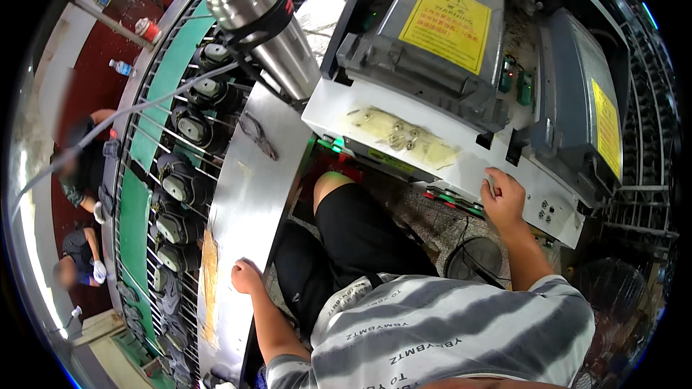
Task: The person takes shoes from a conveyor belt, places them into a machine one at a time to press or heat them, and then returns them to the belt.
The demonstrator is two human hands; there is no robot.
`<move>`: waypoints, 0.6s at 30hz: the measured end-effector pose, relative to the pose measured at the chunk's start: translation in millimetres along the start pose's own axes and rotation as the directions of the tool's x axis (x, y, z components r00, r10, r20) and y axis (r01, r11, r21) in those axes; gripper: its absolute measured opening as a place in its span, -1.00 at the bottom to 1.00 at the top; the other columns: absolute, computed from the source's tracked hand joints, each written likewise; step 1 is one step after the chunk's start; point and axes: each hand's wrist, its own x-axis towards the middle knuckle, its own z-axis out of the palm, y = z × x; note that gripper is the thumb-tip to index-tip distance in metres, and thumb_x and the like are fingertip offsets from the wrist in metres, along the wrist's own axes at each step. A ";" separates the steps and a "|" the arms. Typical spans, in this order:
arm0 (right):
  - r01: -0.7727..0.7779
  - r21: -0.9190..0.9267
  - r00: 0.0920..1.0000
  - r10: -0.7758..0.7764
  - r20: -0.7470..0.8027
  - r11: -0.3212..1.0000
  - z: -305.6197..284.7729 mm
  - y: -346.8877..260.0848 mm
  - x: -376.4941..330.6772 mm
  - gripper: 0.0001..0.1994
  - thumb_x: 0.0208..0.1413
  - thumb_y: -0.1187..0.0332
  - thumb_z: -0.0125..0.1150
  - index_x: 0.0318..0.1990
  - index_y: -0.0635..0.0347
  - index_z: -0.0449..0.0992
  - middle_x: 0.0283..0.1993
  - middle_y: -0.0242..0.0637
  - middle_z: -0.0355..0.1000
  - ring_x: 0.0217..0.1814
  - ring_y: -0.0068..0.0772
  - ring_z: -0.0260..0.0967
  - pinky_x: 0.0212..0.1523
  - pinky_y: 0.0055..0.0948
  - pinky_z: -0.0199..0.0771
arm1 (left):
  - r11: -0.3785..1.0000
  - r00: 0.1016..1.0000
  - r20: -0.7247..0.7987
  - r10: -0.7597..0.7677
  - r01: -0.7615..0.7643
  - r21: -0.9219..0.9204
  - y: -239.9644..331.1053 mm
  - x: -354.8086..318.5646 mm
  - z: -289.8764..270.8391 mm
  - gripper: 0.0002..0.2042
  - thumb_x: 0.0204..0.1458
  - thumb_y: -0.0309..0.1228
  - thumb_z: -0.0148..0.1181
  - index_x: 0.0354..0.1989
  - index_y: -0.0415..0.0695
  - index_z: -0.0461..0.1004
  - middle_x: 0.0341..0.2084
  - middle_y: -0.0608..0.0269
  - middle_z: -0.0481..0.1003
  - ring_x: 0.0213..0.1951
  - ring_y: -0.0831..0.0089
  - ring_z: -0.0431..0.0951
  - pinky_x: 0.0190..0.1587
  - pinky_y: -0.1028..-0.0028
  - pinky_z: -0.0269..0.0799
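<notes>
My left hand (pixel 247 276) rests in a loose fist on the inner edge of the bare metal table (pixel 249 205), with nothing visible in it. At the right, my right hand (pixel 502 198) lies against the front edge of the white machine panel (pixel 461 151). Its fingers are partly bent, the thumb and forefinger stand apart, and it holds nothing I can see. Two grey metal machine housings (pixel 450 18) with yellow warning labels rise behind that panel. Farther up the table lies a pair of dark pliers (pixel 257 135). Beyond it stands a steel vacuum flask (pixel 267 25) in a black holder.
A roller conveyor (pixel 148 194) with green strips runs along the left, carrying several dark shoes (pixel 176 176). Two people (pixel 83 252) are on its far side. A grey cable (pixel 137 106) crosses above it. Below my right hand stands a round bin (pixel 472 258); a fan (pixel 609 288) is at the right.
</notes>
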 end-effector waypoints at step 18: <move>0.057 -0.060 0.992 -0.050 0.113 0.997 -12.9 30.4 -5.8 -0.73 0.01 0.41 0.21 -0.09 0.17 0.51 -0.44 -0.23 0.47 -0.48 -0.17 0.40 -0.42 -0.24 0.39 | 0.999 0.997 -0.069 -0.040 0.038 -0.019 2.1 -4.1 -3.4 -0.60 0.07 -0.13 -0.11 -0.54 -0.12 0.58 -0.55 0.02 0.56 -0.47 -0.05 0.52 -0.37 0.07 0.38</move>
